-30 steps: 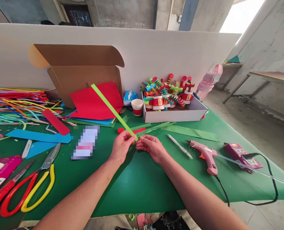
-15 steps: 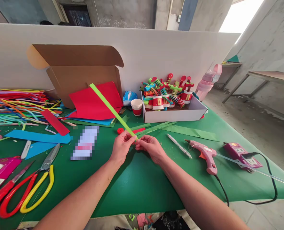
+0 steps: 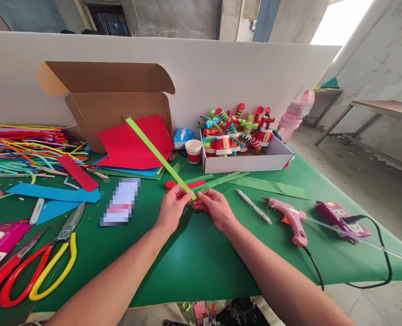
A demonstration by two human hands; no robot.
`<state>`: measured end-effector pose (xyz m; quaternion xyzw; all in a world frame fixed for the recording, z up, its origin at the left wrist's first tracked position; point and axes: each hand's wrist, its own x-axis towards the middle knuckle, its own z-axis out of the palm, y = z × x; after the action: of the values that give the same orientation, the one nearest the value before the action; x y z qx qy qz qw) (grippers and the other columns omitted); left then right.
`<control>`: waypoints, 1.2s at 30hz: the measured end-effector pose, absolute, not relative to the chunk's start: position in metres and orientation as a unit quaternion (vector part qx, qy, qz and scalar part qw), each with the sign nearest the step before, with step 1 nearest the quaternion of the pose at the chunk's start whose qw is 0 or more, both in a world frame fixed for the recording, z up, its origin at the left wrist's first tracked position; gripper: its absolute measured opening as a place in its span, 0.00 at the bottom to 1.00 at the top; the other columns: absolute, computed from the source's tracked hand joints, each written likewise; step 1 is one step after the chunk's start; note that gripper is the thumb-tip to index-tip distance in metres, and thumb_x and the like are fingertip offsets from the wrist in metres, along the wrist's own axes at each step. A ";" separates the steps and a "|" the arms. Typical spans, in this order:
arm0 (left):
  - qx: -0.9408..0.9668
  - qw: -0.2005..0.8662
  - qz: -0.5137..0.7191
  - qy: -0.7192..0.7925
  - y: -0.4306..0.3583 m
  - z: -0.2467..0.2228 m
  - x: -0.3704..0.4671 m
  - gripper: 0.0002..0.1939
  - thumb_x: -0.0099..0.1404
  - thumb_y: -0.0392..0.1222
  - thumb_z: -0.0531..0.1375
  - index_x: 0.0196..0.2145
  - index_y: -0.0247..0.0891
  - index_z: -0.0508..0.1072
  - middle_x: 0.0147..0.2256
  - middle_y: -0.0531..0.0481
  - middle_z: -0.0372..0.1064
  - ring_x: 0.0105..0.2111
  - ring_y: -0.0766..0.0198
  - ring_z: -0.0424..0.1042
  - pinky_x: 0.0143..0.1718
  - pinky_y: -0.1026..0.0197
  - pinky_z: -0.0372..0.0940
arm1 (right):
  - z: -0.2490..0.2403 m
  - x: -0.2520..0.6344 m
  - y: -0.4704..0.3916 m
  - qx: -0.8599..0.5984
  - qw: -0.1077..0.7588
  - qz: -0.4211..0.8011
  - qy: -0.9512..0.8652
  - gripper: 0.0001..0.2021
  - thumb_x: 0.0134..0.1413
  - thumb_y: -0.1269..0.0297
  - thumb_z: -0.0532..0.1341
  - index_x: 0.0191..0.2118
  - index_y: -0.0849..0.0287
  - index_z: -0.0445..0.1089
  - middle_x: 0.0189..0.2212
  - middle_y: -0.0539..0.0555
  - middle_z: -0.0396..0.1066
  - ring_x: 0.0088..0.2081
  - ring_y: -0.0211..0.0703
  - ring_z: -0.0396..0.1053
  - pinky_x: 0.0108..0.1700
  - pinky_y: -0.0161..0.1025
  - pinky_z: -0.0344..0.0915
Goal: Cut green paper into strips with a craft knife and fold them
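Observation:
A long, narrow light green paper strip (image 3: 153,149) slants up and to the left from my hands. My left hand (image 3: 175,206) is closed near its lower end, thumb on top and fingers beneath. At that same end my right hand (image 3: 214,208) pinches with thumb and fingers, its fingertips almost touching the left ones. Darker green paper strips (image 3: 221,181) run off to the right just behind the right fingers; whether one joins the light strip there I cannot tell. Beyond the hands lie a red round piece (image 3: 170,184) and a red strip, partly hidden.
Scissors (image 3: 60,253), blue paper strips (image 3: 58,194) and a bundle of colourful sticks (image 3: 27,147) lie left. Paper cups (image 3: 193,151) and a white box (image 3: 248,164) of cup figures stand behind. A pen (image 3: 254,207) and corded glue gun (image 3: 291,219) lie right.
The right thumb and fingers have shifted very slightly at the strip's lower end, baring a little more of its tip. Otherwise things stay in place.

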<state>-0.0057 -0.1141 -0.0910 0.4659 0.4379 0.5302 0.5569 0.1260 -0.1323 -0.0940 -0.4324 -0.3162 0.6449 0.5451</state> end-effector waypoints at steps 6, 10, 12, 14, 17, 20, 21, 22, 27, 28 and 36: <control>0.463 0.555 0.533 0.439 -0.114 -0.090 -0.005 0.16 0.47 0.48 0.69 0.25 0.38 0.68 0.23 0.57 0.66 0.24 0.69 0.64 0.30 0.64 0.61 | -0.094 0.127 -0.134 -0.424 0.543 0.653 -0.315 0.23 0.32 0.51 0.77 0.25 0.59 0.66 0.21 0.50 0.75 0.25 0.35 0.73 0.35 0.34 0.72; 0.461 0.556 0.535 0.439 -0.114 -0.090 -0.004 0.15 0.47 0.48 0.69 0.24 0.38 0.68 0.23 0.57 0.66 0.25 0.69 0.64 0.30 0.64 0.62 | -0.097 0.127 -0.133 -0.425 0.547 0.648 -0.316 0.23 0.32 0.53 0.77 0.25 0.59 0.66 0.22 0.51 0.76 0.26 0.36 0.74 0.35 0.36 0.72; 0.461 0.556 0.535 0.439 -0.114 -0.090 -0.003 0.15 0.47 0.48 0.69 0.24 0.38 0.68 0.23 0.57 0.66 0.25 0.69 0.64 0.30 0.64 0.62 | -0.099 0.126 -0.133 -0.426 0.553 0.645 -0.313 0.23 0.31 0.52 0.78 0.24 0.59 0.65 0.22 0.51 0.76 0.26 0.37 0.74 0.35 0.36 0.73; 0.461 0.554 0.535 0.441 -0.114 -0.089 -0.003 0.15 0.47 0.48 0.69 0.24 0.38 0.68 0.23 0.57 0.66 0.24 0.69 0.64 0.30 0.64 0.62 | -0.099 0.126 -0.133 -0.424 0.556 0.644 -0.310 0.24 0.30 0.52 0.78 0.24 0.59 0.65 0.22 0.51 0.75 0.25 0.37 0.74 0.34 0.36 0.73; 0.460 0.552 0.537 0.442 -0.114 -0.088 -0.003 0.15 0.46 0.48 0.69 0.24 0.38 0.68 0.22 0.57 0.66 0.24 0.69 0.64 0.29 0.64 0.62 | -0.095 0.127 -0.133 -0.423 0.544 0.656 -0.307 0.23 0.31 0.50 0.77 0.24 0.60 0.67 0.22 0.51 0.75 0.25 0.36 0.73 0.34 0.35 0.73; 0.459 0.551 0.541 0.441 -0.115 -0.087 -0.003 0.15 0.46 0.48 0.69 0.24 0.38 0.69 0.22 0.56 0.66 0.25 0.69 0.65 0.30 0.64 0.63 | -0.091 0.128 -0.134 -0.425 0.521 0.671 -0.311 0.23 0.30 0.50 0.77 0.24 0.61 0.69 0.23 0.52 0.76 0.25 0.34 0.73 0.35 0.34 0.72; 0.458 0.551 0.541 0.440 -0.115 -0.087 -0.003 0.15 0.46 0.48 0.69 0.24 0.38 0.69 0.22 0.56 0.66 0.25 0.68 0.65 0.30 0.64 0.63 | -0.090 0.128 -0.134 -0.425 0.516 0.674 -0.315 0.23 0.29 0.51 0.78 0.24 0.62 0.70 0.23 0.52 0.76 0.25 0.34 0.73 0.35 0.34 0.72; 0.458 0.551 0.542 0.439 -0.115 -0.087 -0.003 0.15 0.46 0.48 0.69 0.24 0.38 0.69 0.22 0.56 0.67 0.25 0.68 0.66 0.30 0.64 0.64 | -0.090 0.128 -0.135 -0.424 0.513 0.675 -0.319 0.23 0.27 0.51 0.78 0.24 0.62 0.70 0.23 0.52 0.76 0.25 0.34 0.72 0.34 0.34 0.72; 0.458 0.553 0.543 0.436 -0.115 -0.088 -0.003 0.16 0.46 0.49 0.70 0.24 0.38 0.69 0.23 0.56 0.67 0.25 0.68 0.65 0.30 0.63 0.64 | -0.091 0.126 -0.135 -0.434 0.518 0.660 -0.328 0.24 0.24 0.49 0.78 0.22 0.61 0.69 0.22 0.52 0.76 0.23 0.34 0.71 0.32 0.34 0.71; 0.457 0.553 0.542 0.436 -0.115 -0.088 -0.003 0.16 0.46 0.49 0.70 0.24 0.38 0.69 0.23 0.56 0.67 0.25 0.68 0.66 0.30 0.63 0.64 | -0.091 0.126 -0.135 -0.437 0.520 0.656 -0.330 0.24 0.25 0.49 0.77 0.22 0.61 0.69 0.22 0.52 0.76 0.23 0.34 0.71 0.32 0.34 0.71; 0.454 0.564 0.534 0.437 -0.114 -0.089 -0.004 0.17 0.45 0.49 0.71 0.24 0.38 0.69 0.23 0.56 0.66 0.25 0.69 0.65 0.30 0.64 0.63 | -0.091 0.125 -0.134 -0.453 0.519 0.653 -0.315 0.24 0.23 0.52 0.78 0.22 0.60 0.69 0.20 0.51 0.74 0.23 0.35 0.71 0.32 0.34 0.71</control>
<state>-0.0040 -0.1139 -0.0888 0.4544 0.4370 0.5338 0.5636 0.1255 -0.1342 -0.0915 -0.4526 -0.3148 0.6535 0.5187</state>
